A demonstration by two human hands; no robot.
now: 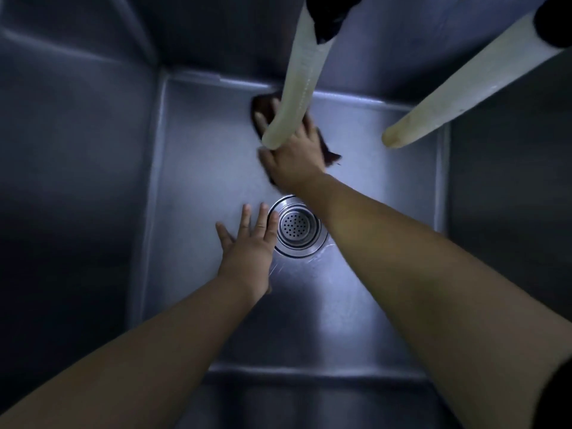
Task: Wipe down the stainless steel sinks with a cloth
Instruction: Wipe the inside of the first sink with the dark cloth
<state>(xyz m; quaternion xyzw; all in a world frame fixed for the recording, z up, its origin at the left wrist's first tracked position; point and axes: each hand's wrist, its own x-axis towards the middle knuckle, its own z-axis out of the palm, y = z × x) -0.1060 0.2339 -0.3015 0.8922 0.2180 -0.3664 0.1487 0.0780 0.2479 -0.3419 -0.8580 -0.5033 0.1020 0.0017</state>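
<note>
the right hand (pixel 294 162) presses flat on a dark cloth (pixel 328 150) against the sink (pixel 198 144) floor, its fingers partly hidden behind a pale hose (pixel 294 97), so how tightly the grip holds it i cannot tell. the cloth lies near the back wall, beyond the drain (pixel 297 226). the left hand (pixel 247 246), fingers spread and holding nothing, sits just beside the drain. a second hose (pixel 458 91) hangs to the right. the unwiped floor looks nearer the person, so the next stroke likely pulls back.
</note>
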